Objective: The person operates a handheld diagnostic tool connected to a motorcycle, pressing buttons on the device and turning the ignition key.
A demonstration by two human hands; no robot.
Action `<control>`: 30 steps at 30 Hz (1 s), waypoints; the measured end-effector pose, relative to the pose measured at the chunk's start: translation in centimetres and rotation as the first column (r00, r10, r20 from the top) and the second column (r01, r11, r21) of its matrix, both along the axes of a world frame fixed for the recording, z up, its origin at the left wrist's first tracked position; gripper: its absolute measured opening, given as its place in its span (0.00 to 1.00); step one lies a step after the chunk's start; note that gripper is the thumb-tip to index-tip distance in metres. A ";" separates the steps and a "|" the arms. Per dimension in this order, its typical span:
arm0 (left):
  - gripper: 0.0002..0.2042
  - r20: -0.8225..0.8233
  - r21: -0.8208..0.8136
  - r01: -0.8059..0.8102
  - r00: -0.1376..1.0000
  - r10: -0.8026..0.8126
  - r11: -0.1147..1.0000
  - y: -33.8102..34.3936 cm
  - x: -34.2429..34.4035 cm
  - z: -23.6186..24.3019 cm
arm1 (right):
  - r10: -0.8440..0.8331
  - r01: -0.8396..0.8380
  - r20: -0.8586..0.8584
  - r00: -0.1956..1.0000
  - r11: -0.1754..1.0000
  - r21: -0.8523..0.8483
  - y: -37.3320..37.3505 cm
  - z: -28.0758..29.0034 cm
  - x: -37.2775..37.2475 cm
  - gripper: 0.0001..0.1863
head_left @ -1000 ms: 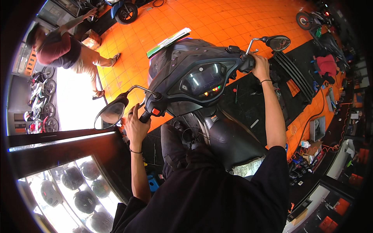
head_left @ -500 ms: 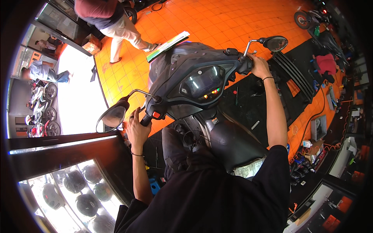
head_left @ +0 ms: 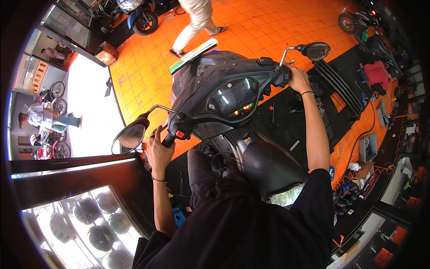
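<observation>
A dark grey scooter (head_left: 197,94) stands in front of me, its display (head_left: 233,96) lit with small orange and green lamps. My left hand (head_left: 158,150) is closed around the outer part of the left handlebar grip (head_left: 168,141), fingertips reaching forward; a red switch (head_left: 180,134) sits just inboard. Over on the right, my right hand (head_left: 298,78) wraps the right handlebar grip, which it mostly hides. The left mirror (head_left: 130,136) and right mirror (head_left: 317,51) stick out beyond my hands. Below the handlebar lies the black seat (head_left: 268,157).
A person in light trousers (head_left: 195,20) walks on the orange tiles (head_left: 139,80) ahead. Another person (head_left: 47,117) is outside at left, by parked motorcycles. Helmets (head_left: 101,237) fill a lit case at lower left. Someone in red (head_left: 376,74) crouches at right, near a grey tray (head_left: 368,147).
The person in light trousers has walked to the right, uncovering a blue scooter. The person outside has moved down in the picture. Both my hands stay on the grips.
</observation>
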State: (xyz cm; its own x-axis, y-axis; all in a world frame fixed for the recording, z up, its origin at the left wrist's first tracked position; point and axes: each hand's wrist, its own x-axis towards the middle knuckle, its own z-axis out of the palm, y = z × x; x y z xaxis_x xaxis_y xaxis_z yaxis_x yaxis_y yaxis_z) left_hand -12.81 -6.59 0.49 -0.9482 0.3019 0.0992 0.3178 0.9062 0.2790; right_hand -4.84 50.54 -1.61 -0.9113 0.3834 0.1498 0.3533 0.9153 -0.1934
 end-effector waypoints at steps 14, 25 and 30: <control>0.34 0.052 -0.007 -0.018 0.998 0.018 1.000 0.4 0.1 0.5 | 0.046 -0.039 -0.188 0.981 0.998 0.042 0.0 -1.2 0.4 0.34; 0.34 0.024 -0.008 0.001 1.000 -0.001 1.000 0.0 -0.1 0.2 | -0.037 0.046 0.131 0.991 0.997 -0.061 -0.5 1.2 -0.4 0.32; 0.35 0.037 -0.001 0.002 0.999 -0.002 1.000 0.2 -0.1 0.4 | -0.006 0.011 0.075 0.997 0.998 -0.058 -0.3 0.9 -0.1 0.30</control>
